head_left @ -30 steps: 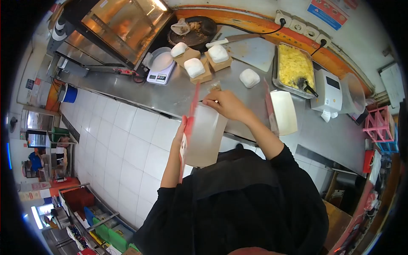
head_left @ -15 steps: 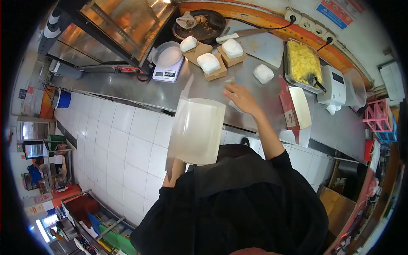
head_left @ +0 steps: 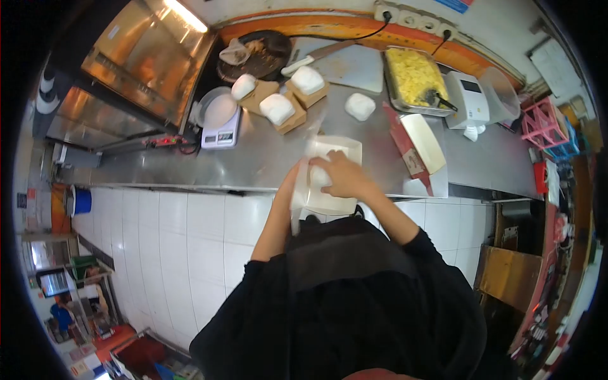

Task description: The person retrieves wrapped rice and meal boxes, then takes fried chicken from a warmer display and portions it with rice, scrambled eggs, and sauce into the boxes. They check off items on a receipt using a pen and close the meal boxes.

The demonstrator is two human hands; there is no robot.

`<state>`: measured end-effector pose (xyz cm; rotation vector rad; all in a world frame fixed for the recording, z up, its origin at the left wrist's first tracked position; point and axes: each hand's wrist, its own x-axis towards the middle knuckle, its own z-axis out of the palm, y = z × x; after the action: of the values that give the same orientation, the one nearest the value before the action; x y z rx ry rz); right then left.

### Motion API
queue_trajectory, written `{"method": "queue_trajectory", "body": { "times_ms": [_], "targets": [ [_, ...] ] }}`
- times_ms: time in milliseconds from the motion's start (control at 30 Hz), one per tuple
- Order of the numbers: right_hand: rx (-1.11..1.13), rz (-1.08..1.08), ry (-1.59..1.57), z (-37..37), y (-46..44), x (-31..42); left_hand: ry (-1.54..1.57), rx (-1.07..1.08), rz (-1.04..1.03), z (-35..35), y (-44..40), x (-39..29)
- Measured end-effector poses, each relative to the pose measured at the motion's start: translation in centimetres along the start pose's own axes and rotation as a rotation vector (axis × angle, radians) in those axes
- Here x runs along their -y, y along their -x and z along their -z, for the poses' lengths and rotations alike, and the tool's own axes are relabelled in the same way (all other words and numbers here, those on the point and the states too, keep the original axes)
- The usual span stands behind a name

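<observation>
An open cream-coloured paper food box (head_left: 347, 148) is held in front of my body at the counter's front edge. My left hand (head_left: 292, 180) grips its left side, with most fingers hidden behind the raised flap. Inside the box my right hand (head_left: 345, 176) reaches in with fingers bent and thumb apart. Something whitish lies under those fingers, too covered to name. Beyond the box, white wrapped bundles (head_left: 277, 109) sit in small brown cardboard trays (head_left: 292, 122). One more white bundle (head_left: 360, 106) rests directly on the steel counter (head_left: 253, 166).
Right of the box stands another open red-and-cream box (head_left: 423, 144). Behind are a tray of yellow food (head_left: 415, 76), a knife (head_left: 316, 57) on a cutting board (head_left: 348, 68), and a dark round board (head_left: 256, 60). A scale (head_left: 220, 134) stands left, near a lit glass cabinet (head_left: 149, 54).
The box has moved right and up from beside my body to the counter's edge, turned open side up. My right hand has come from above the counter into the box. The view has shifted.
</observation>
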<state>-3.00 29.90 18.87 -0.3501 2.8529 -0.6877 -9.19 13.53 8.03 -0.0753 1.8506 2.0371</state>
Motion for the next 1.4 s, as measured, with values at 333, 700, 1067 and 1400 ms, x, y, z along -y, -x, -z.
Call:
{"method": "queue_trajectory", "body": {
  "times_ms": [333,700,1067,1400],
  "targets": [
    [-0.116,-0.385,-0.194,5.2,-9.2,-9.1,0.161,0.085,0.089,5.5,3.4,-4.3],
    [-0.388,0.085,-0.405,11.4,-6.6,-8.8,-0.251,0.44,0.245,0.9,6.1,-4.0],
    [0.024,-0.095,0.133,3.6,5.6,-27.2,-0.028,0.679,0.016,-5.7,2.8,-3.7],
    [-0.135,-0.694,0.135,-0.2,6.2,-19.7,-0.103,0.414,-0.151,-0.4,-10.4,-0.7]
  ]
}}
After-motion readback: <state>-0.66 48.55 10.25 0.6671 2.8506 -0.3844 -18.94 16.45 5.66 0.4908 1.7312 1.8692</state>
